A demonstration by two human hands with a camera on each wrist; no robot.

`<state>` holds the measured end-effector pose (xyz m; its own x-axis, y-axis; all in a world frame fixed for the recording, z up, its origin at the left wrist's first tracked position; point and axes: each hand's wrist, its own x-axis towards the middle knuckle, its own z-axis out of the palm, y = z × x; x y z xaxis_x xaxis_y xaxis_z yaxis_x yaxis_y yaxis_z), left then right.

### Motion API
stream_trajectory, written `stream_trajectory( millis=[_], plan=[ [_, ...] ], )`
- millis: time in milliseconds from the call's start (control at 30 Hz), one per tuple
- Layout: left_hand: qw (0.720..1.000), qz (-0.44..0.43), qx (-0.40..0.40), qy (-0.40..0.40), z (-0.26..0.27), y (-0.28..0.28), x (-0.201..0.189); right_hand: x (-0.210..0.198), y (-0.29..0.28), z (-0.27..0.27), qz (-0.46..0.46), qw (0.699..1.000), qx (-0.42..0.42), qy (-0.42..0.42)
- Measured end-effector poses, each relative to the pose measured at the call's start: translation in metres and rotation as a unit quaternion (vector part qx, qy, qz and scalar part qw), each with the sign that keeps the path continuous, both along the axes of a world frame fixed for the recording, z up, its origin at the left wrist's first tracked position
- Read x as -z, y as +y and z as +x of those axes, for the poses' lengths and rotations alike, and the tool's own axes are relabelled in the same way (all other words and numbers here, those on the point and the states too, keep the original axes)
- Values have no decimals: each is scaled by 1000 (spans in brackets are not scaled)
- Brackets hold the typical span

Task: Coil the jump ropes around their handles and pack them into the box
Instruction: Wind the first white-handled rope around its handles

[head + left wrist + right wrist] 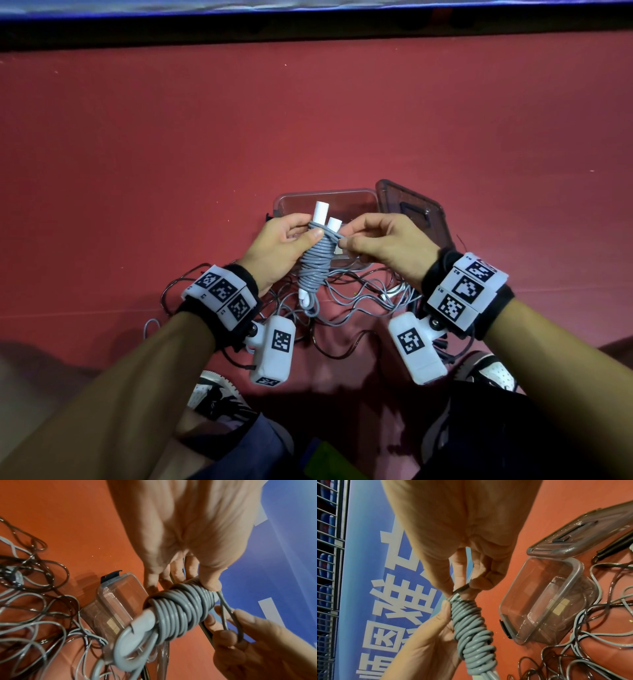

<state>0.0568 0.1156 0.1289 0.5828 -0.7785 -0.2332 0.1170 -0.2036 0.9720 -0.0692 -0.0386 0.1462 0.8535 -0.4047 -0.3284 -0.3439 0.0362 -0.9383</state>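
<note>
The left hand point(277, 248) has its fingers point(210, 584) curled tight around the wound bundle point(315, 265), with the thumb pressing on the top turns. The bundle is grey rope point(471, 626) wrapped around two white handles point(327, 217) held side by side, and their tips stick up above the turns. The right hand point(387, 245) pinches a small loop of the same grey rope between thumb and fingers point(226, 637), right beside the top of the bundle.

Both hands hold it up over the clear box point(546, 599), which sits open on the red floor point(308, 120). Its dark lid point(416, 212) lies next to it. Loose grey and dark ropes point(359, 294) lie tangled on the floor near the box.
</note>
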Motion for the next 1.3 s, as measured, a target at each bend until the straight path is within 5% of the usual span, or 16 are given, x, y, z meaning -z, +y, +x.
stream_trajectory(
  millis=[367,1100,1300],
  plan=[
    [1000,3,-4,12,-2,-3,6,-1,-3,0,-59,998,11,5],
    [999,4,-4,32,-2,-3,5,5,-5,0,-30,998,38,-31],
    [1000,1,-2,31,0,-3,4,0,-8,-2,-55,998,-21,-19]
  ],
)
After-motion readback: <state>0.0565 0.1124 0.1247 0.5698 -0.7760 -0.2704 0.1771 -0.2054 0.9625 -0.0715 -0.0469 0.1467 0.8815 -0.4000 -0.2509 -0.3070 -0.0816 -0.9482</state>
